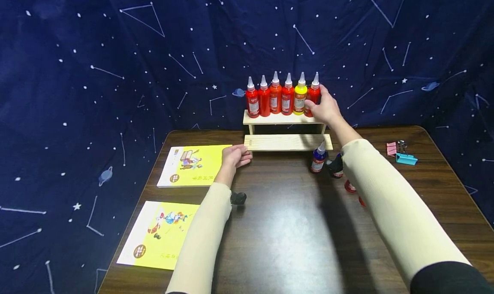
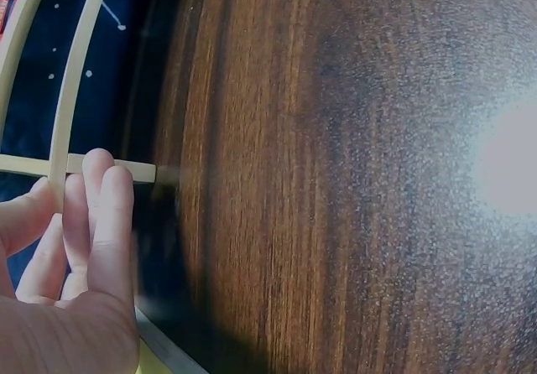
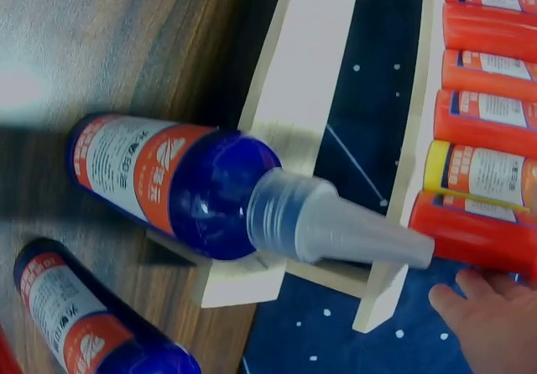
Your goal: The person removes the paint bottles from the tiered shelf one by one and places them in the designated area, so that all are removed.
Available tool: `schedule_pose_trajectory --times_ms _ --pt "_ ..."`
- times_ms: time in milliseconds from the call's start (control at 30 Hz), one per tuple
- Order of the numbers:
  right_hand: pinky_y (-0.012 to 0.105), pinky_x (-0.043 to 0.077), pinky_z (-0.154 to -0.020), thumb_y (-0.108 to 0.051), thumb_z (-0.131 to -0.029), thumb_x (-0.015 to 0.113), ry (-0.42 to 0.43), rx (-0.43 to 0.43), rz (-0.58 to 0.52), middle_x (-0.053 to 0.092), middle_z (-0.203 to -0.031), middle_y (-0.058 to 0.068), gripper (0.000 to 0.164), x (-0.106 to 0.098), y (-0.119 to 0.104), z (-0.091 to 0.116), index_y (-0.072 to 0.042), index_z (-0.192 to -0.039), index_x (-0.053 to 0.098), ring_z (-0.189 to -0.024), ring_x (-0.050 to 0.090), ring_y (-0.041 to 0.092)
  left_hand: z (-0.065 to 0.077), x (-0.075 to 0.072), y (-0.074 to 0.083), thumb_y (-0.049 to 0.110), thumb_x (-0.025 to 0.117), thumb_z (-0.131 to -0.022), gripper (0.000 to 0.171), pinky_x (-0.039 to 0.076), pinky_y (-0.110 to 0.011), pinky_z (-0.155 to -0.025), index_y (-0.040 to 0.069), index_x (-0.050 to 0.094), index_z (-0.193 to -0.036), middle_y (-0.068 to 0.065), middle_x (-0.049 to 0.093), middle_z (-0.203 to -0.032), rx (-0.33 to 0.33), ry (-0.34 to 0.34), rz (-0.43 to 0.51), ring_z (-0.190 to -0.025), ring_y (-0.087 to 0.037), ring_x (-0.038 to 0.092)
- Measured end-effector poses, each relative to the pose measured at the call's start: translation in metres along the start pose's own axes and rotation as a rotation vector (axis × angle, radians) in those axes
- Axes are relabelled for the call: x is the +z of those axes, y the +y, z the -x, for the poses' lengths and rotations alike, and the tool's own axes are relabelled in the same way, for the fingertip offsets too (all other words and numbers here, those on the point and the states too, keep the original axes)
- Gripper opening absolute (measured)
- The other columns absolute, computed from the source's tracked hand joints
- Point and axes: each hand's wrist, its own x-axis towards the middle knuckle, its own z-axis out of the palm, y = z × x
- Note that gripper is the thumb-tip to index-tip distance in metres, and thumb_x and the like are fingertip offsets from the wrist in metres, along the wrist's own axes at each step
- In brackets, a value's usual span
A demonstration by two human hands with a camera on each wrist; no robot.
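Six bottles [image 1: 287, 100] on the upper shelf [image 1: 281, 120], books [image 1: 198, 167] left, clips [image 1: 406, 159] right.

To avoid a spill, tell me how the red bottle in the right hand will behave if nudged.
Tall and narrow, the red bottle could tip if nudged high. Close to the end of the top board, it might drop off. Its round body would probably roll once down.

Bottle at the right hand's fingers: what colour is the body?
The bottle is red; it shows best in the right wrist view.
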Motion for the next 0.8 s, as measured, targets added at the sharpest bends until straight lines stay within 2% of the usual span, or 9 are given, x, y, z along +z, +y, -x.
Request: schedule_pose_trajectory --times_ms 133,300,600,800 --pt "0.047 0.037 -0.107 -0.028 -0.094 0.059 0.053 0.044 -0.038 0.050 -0.135 0.022 0.059 0.003 -0.003 0.001 -0.005 -0.142 0.032 -0.124 0.047 0.039 0.001 0.000 0.001 0.007 0.061 -0.093 0.031 0.060 -0.032 -0.071 0.002 0.062 -0.123 -0.011 0.069 -0.087 0.000 -0.004 -0.001 -0.074 -0.019 0.072" --pt "0.043 0.040 -0.105 -0.027 -0.094 0.059 0.112 0.112 -0.094 0.053 -0.131 0.020 0.052 0.007 0.000 0.005 -0.004 -0.134 0.036 -0.120 0.050 0.035 0.000 -0.001 0.000 0.007 0.061 -0.093 0.031 0.060 -0.032 -0.072 0.002 0.062 -0.123 -0.009 0.069 -0.084 -0.009 -0.011 0.006 -0.073 -0.018 0.072" --pt "0.036 0.045 -0.101 -0.016 -0.091 0.062 0.243 0.216 -0.337 0.056 -0.124 0.017 0.046 0.012 -0.003 0.020 -0.002 -0.131 0.044 -0.112 0.055 0.027 0.000 0.000 -0.003 0.008 0.063 -0.092 0.028 0.060 -0.031 -0.070 0.003 0.064 -0.119 -0.014 0.071 -0.095 -0.008 -0.014 -0.010 -0.078 -0.020 0.072" --pt "0.029 0.050 -0.089 -0.011 -0.091 0.063 0.257 0.211 -0.585 0.055 -0.115 0.013 0.045 -0.002 -0.017 0.049 -0.003 -0.132 0.047 -0.098 0.053 0.016 0.001 -0.001 0.001 0.008 0.061 -0.093 0.026 0.060 -0.029 -0.068 0.003 0.065 -0.118 -0.013 0.072 -0.092 0.005 -0.004 -0.012 -0.073 -0.017 0.072"
